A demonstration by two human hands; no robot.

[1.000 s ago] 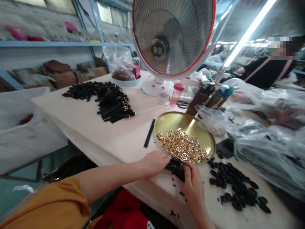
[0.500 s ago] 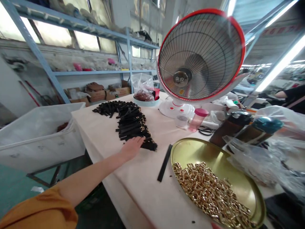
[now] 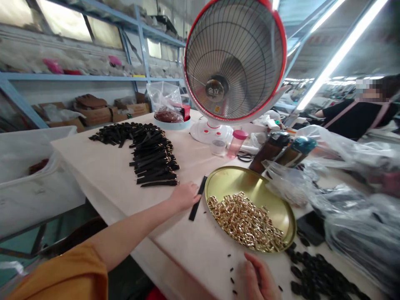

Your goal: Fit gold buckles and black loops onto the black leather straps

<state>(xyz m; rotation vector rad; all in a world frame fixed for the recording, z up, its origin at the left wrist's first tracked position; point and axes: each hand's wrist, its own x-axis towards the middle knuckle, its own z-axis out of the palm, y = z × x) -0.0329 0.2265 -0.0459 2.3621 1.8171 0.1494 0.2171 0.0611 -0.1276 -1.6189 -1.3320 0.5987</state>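
My left hand (image 3: 185,196) reaches over the table with its fingers stretched forward, thumb side at the edge of a flat black strip (image 3: 194,210); it grips nothing that I can see. Just beyond lies a row of black straps (image 3: 153,160) with small gold buckles at their right ends. My right hand (image 3: 261,277) is at the bottom edge, partly cut off, fingers curled; what they hold, if anything, is hidden. Close above it stands a round gold tray (image 3: 223,177) heaped with gold metal buckles (image 3: 250,221). Small black bits (image 3: 231,280) lie beside this hand.
A fan-shaped heater (image 3: 234,62) stands at the back by a pink-lidded cup (image 3: 236,143) and two bottles (image 3: 270,150). Plastic bags (image 3: 359,225) and a heap of black pieces (image 3: 321,271) are at right. A white bin (image 3: 34,179) stands left; a person (image 3: 353,116) is behind.
My left hand has left the row of straps and moved right to the black strip. My right hand has come into view below the tray. The view has turned right.
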